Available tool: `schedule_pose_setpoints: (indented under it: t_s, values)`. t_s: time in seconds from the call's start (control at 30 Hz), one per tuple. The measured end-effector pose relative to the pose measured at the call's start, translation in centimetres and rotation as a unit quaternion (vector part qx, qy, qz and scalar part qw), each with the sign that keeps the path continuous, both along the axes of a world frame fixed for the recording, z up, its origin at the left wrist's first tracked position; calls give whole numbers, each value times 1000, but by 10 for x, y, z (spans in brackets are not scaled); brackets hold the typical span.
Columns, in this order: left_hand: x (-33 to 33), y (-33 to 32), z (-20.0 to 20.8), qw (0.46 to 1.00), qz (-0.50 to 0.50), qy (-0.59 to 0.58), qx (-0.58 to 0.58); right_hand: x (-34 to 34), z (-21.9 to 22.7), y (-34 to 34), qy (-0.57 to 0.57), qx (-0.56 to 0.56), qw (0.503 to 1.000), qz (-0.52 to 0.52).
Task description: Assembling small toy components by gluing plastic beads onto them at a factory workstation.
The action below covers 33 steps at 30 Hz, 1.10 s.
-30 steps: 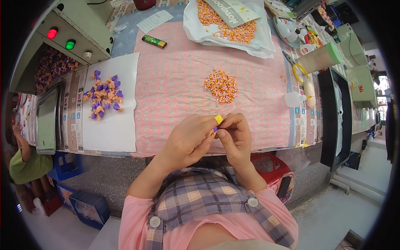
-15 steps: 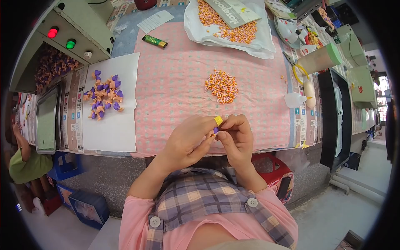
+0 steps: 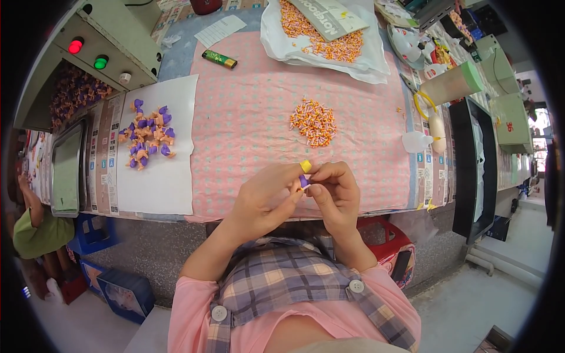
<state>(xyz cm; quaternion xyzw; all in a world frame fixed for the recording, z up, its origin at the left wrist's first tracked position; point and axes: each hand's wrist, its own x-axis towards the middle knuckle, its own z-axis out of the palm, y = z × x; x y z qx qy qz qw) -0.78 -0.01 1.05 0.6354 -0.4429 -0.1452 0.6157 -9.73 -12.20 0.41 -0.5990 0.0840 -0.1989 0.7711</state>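
My left hand (image 3: 265, 197), with yellow tape (image 3: 305, 166) round a finger, is closed on a small purple-and-peach plastic figure (image 3: 303, 181). My right hand (image 3: 336, 194) meets it from the other side, thumb and forefinger pinched at a tiny pale stick-like piece (image 3: 306, 186) against the figure. Fingers partly cover both parts, so I cannot tell whether they are joined. Beyond my hands, a heap of tiny orange, white and pink pieces (image 3: 313, 122) lies on the pink cloth (image 3: 241, 117). Similar purple-and-peach figures (image 3: 147, 134) are scattered on a white sheet (image 3: 168, 191) at left.
A metal machine (image 3: 112, 35) with red and green lights stands at far left. At the back, a white bag (image 3: 273, 47) holds more tiny pieces under a notebook (image 3: 329, 17). A green lighter-like item (image 3: 219, 59), yellow-handled pliers (image 3: 421, 100), a squeeze bottle (image 3: 416, 141) and a black tray (image 3: 471, 170) surround the cloth.
My left taped finger has shifted slightly left and up, showing more of the purple figure. The pale piece at the right fingertips shows more plainly. Both hands otherwise stay in place.
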Motion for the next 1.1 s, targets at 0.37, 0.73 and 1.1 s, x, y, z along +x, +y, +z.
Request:
schedule_pose_setpoints:
  t_s: [0.37,0.73,1.1]
  values:
    - [-6,-1,-7,926,-55,367,-66,3,4,-6,11,-181,983,-30]
    - [-7,0,-11,928,-58,365,-54,1,3,-4,26,-118,992,-42]
    - [-2,0,-7,959,-38,281,-20,-1,5,-6,22,-291,956,-19]
